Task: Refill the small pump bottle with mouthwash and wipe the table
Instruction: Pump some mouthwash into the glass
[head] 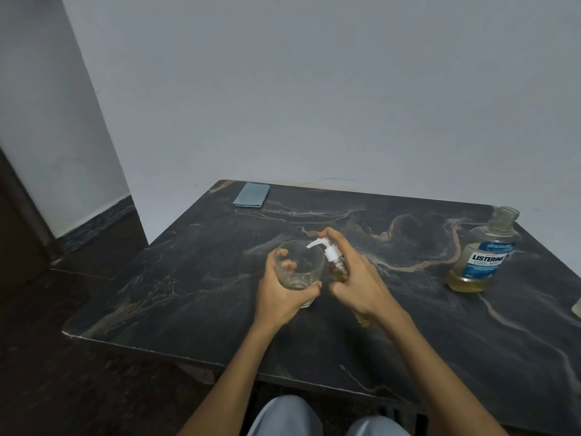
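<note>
Right hand (361,278) is gripping the pump bottle (333,262) tilted, nozzle pointing left over the glass (298,265), which left hand (283,294) is clasping just beside it.

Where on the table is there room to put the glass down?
Bare room: the near edge of the table, and the wide patch between the blue cloth and the mouthwash bottle. It is crowded in the middle, where both hands hold the glass and pump bottle.
</note>
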